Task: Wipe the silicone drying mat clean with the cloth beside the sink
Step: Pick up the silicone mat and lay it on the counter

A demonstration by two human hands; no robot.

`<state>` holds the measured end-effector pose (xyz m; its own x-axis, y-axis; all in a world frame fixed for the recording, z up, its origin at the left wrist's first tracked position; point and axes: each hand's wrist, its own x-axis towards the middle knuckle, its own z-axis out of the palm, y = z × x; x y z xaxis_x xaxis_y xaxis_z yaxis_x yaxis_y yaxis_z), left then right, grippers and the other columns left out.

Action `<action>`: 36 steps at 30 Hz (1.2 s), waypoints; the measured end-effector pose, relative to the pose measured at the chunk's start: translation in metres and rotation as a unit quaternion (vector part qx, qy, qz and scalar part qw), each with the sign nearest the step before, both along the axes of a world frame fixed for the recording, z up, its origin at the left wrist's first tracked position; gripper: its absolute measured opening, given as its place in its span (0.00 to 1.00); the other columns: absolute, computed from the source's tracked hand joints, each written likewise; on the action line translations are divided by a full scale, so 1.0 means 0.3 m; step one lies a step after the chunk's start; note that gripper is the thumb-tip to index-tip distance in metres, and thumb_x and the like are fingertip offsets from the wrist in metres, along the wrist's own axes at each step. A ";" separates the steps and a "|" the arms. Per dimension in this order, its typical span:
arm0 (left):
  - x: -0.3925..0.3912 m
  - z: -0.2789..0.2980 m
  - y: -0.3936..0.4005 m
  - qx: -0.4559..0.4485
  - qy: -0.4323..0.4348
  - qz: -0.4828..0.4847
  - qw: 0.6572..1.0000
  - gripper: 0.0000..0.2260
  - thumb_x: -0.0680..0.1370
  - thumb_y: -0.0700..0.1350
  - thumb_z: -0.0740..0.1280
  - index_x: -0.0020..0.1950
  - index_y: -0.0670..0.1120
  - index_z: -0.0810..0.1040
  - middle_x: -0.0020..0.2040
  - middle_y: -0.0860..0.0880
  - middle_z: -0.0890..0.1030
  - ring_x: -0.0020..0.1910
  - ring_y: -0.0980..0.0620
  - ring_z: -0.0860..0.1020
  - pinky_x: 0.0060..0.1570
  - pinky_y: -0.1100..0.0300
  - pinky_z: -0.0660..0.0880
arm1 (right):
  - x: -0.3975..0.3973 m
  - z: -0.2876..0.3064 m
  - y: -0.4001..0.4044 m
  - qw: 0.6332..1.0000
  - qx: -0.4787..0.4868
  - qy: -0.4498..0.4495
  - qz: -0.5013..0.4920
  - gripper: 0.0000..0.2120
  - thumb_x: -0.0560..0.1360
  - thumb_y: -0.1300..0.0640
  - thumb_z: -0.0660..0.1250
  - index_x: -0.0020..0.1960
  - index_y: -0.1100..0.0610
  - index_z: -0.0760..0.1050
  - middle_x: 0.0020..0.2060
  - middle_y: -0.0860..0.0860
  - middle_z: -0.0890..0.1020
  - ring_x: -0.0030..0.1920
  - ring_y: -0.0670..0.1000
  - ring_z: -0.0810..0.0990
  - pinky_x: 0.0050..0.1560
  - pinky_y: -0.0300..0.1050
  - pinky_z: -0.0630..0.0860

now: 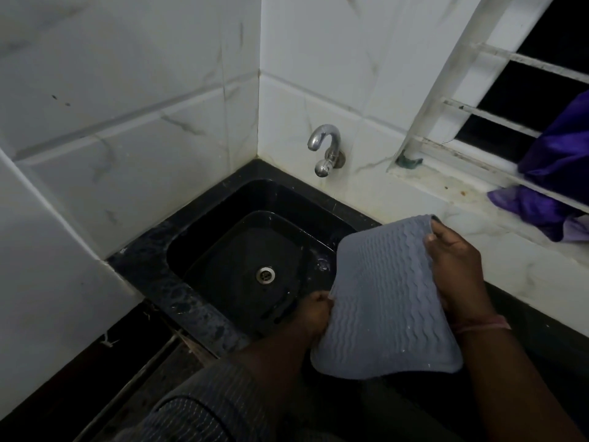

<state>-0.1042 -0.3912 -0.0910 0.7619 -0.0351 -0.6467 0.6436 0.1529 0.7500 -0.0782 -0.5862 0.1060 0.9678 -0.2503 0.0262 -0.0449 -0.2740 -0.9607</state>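
A grey silicone drying mat [381, 298] with wavy ridges is held up off the black counter, just right of the sink, bowed between both hands. My left hand [314, 314] grips its left edge, fingers hidden behind the mat. My right hand [455, 266] grips its right edge near the top corner. A purple cloth [554, 173] hangs on the window bars and spills onto the sill at the far right, away from both hands.
A black sink [197, 244] with a steel drain [265, 274] sits in the tiled corner. A chrome tap [325, 148] juts from the back wall above it. A white window grille [497, 119] and marble sill run along the right.
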 end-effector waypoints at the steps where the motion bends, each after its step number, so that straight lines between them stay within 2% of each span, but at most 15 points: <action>1: 0.000 0.005 -0.003 0.011 -0.011 0.008 1.000 0.04 0.82 0.43 0.65 0.52 0.48 0.80 0.50 0.46 0.84 0.47 0.50 0.81 0.50 0.55 0.80 | -0.016 -0.008 -0.034 0.999 -0.036 0.005 -0.008 0.17 0.83 0.56 0.65 0.72 0.50 0.76 0.63 0.45 0.82 0.61 0.48 0.81 0.65 0.47 0.76; 3: -0.002 0.011 -0.003 0.043 -0.039 0.003 0.998 0.06 0.82 0.40 0.64 0.54 0.47 0.80 0.48 0.47 0.83 0.42 0.52 0.78 0.41 0.60 0.77 | -0.064 -0.046 -0.118 0.996 -0.082 0.032 -0.025 0.13 0.83 0.57 0.64 0.66 0.52 0.80 0.55 0.47 0.84 0.57 0.52 0.82 0.57 0.45 0.78; 4: -0.005 0.007 -0.004 0.062 -0.055 -0.003 0.997 0.06 0.82 0.39 0.64 0.56 0.46 0.80 0.49 0.46 0.83 0.41 0.52 0.78 0.40 0.60 0.76 | -0.095 -0.071 -0.160 0.995 -0.089 0.044 -0.031 0.10 0.83 0.58 0.64 0.61 0.53 0.80 0.50 0.49 0.84 0.55 0.54 0.82 0.50 0.43 0.77; 6: -0.014 0.005 -0.006 0.089 -0.081 -0.030 0.992 0.07 0.83 0.39 0.64 0.58 0.46 0.80 0.53 0.46 0.83 0.46 0.51 0.79 0.46 0.58 0.77 | -0.163 -0.127 -0.221 0.992 -0.096 0.069 -0.046 0.08 0.83 0.57 0.63 0.59 0.53 0.80 0.49 0.50 0.83 0.53 0.55 0.83 0.44 0.42 0.74; 8: -0.029 0.005 -0.009 0.121 -0.098 -0.069 0.985 0.07 0.82 0.40 0.65 0.57 0.47 0.80 0.52 0.48 0.83 0.51 0.50 0.80 0.53 0.56 0.78 | -0.223 -0.183 -0.264 0.991 -0.075 0.086 -0.074 0.12 0.83 0.58 0.62 0.65 0.52 0.78 0.55 0.50 0.83 0.54 0.51 0.81 0.43 0.39 0.73; 10: -0.037 -0.013 -0.016 0.149 -0.115 -0.104 0.977 0.07 0.82 0.41 0.65 0.57 0.48 0.81 0.52 0.49 0.84 0.52 0.49 0.82 0.58 0.51 0.79 | -0.279 -0.235 -0.282 0.987 -0.031 0.123 -0.095 0.12 0.83 0.58 0.63 0.65 0.51 0.77 0.54 0.49 0.82 0.51 0.47 0.81 0.43 0.38 0.74; 13: -0.049 -0.032 -0.024 0.183 -0.137 -0.144 0.963 0.08 0.81 0.41 0.64 0.57 0.49 0.81 0.54 0.48 0.84 0.55 0.49 0.82 0.59 0.51 0.78 | -0.347 -0.325 -0.310 0.975 0.034 0.164 -0.147 0.12 0.82 0.57 0.66 0.64 0.50 0.80 0.54 0.49 0.83 0.52 0.50 0.81 0.51 0.49 0.78; 15: -0.054 -0.032 -0.031 0.196 -0.146 -0.160 0.956 0.07 0.82 0.44 0.65 0.57 0.50 0.81 0.55 0.50 0.84 0.55 0.50 0.81 0.60 0.52 0.78 | -0.377 -0.390 -0.333 0.971 0.045 0.163 -0.168 0.13 0.82 0.58 0.66 0.66 0.53 0.79 0.56 0.52 0.83 0.53 0.51 0.82 0.55 0.51 0.77; 18: -0.058 -0.049 -0.039 0.215 -0.155 -0.169 0.949 0.08 0.82 0.47 0.66 0.59 0.52 0.81 0.56 0.51 0.84 0.56 0.51 0.81 0.62 0.49 0.77 | -0.403 -0.457 -0.357 0.968 0.033 0.160 -0.192 0.14 0.82 0.61 0.65 0.67 0.56 0.79 0.57 0.54 0.83 0.56 0.55 0.82 0.61 0.54 0.78; 22: -0.065 -0.034 -0.044 0.262 -0.163 -0.181 0.934 0.08 0.82 0.47 0.65 0.59 0.52 0.81 0.56 0.50 0.84 0.55 0.50 0.81 0.59 0.52 0.77 | -0.418 -0.531 -0.379 0.963 -0.015 0.181 -0.197 0.15 0.82 0.62 0.64 0.65 0.54 0.80 0.57 0.54 0.84 0.56 0.56 0.81 0.64 0.57 0.77; 27: -0.075 -0.034 -0.042 0.352 -0.168 -0.205 0.898 0.10 0.81 0.44 0.63 0.60 0.49 0.80 0.56 0.46 0.83 0.56 0.45 0.81 0.56 0.54 0.77 | -0.440 -0.588 -0.389 0.949 -0.077 0.243 -0.185 0.14 0.80 0.62 0.64 0.63 0.58 0.79 0.56 0.55 0.82 0.55 0.57 0.80 0.61 0.56 0.76; 30: -0.065 -0.026 -0.050 0.373 -0.176 -0.204 0.888 0.12 0.80 0.41 0.64 0.61 0.47 0.80 0.58 0.44 0.83 0.58 0.44 0.81 0.58 0.52 0.77 | -0.406 -0.572 -0.393 0.950 -0.049 0.242 -0.191 0.11 0.78 0.61 0.67 0.59 0.55 0.79 0.54 0.53 0.84 0.52 0.54 0.82 0.59 0.56 0.79; 32: -0.058 -0.014 -0.064 0.364 -0.172 -0.204 0.892 0.16 0.80 0.40 0.64 0.67 0.46 0.78 0.62 0.45 0.82 0.61 0.45 0.80 0.62 0.51 0.76 | -0.360 -0.564 -0.399 0.952 -0.011 0.236 -0.196 0.10 0.76 0.60 0.69 0.57 0.55 0.79 0.53 0.54 0.84 0.50 0.54 0.82 0.57 0.56 0.80; 33: -0.055 -0.013 -0.071 0.356 -0.171 -0.205 0.896 0.19 0.81 0.40 0.63 0.72 0.46 0.75 0.66 0.45 0.80 0.64 0.46 0.78 0.66 0.51 0.74 | -0.336 -0.559 -0.401 0.952 0.015 0.231 -0.202 0.13 0.75 0.58 0.71 0.59 0.55 0.77 0.55 0.55 0.83 0.51 0.54 0.82 0.57 0.58 0.81; 36: -0.058 0.006 -0.089 0.339 -0.178 -0.206 0.901 0.26 0.82 0.37 0.60 0.80 0.47 0.64 0.75 0.48 0.72 0.73 0.47 0.71 0.73 0.55 0.66 | -0.258 -0.518 -0.407 0.944 0.098 0.238 -0.206 0.33 0.74 0.49 0.75 0.73 0.56 0.66 0.61 0.51 0.77 0.57 0.55 0.80 0.60 0.61 0.79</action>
